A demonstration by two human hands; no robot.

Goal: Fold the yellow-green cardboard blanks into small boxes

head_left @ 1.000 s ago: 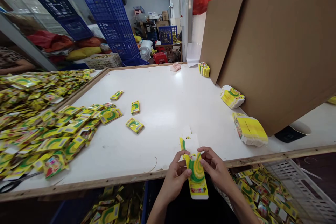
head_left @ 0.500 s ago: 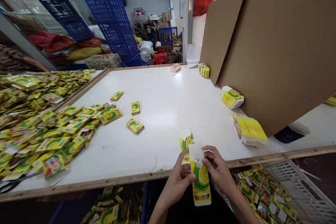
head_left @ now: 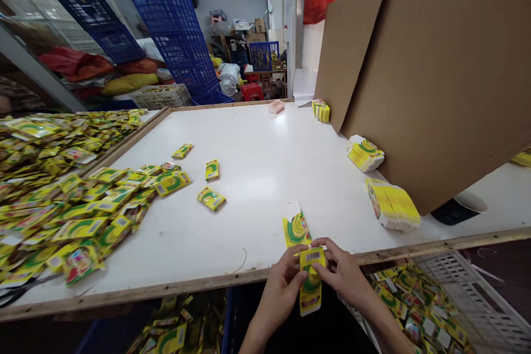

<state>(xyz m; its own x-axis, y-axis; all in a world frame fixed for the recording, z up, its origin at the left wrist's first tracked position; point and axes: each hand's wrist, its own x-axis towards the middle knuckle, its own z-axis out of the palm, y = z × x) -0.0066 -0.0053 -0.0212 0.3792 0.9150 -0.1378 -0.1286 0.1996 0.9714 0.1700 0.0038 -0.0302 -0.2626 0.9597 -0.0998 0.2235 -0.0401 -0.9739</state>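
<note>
Over the table's front edge I hold a small yellow-and-green printed carton (head_left: 311, 279), upright, its barcode end at the top. My left hand (head_left: 284, 282) grips the carton's left side, thumb on the front. My right hand (head_left: 338, 268) pinches its upper right side, thumb pressed on the printed face. Just beyond my fingers an unfolded carton (head_left: 295, 229) lies on the white table, partly covered by my hands. Whether anything is inside the held carton I cannot tell.
A large heap of yellow cartons (head_left: 99, 204) covers the left, with scissors (head_left: 29, 287) at its front. Bundled carton blanks (head_left: 392, 204) stand along a cardboard sheet (head_left: 435, 77) at right, near a dark cup (head_left: 458, 209). Below the edge are crates (head_left: 477, 293) of cartons.
The white flap at the carton's top has been folded over, and the barcode panel now faces me. Both hands have closed in around the upper part of the carton.
</note>
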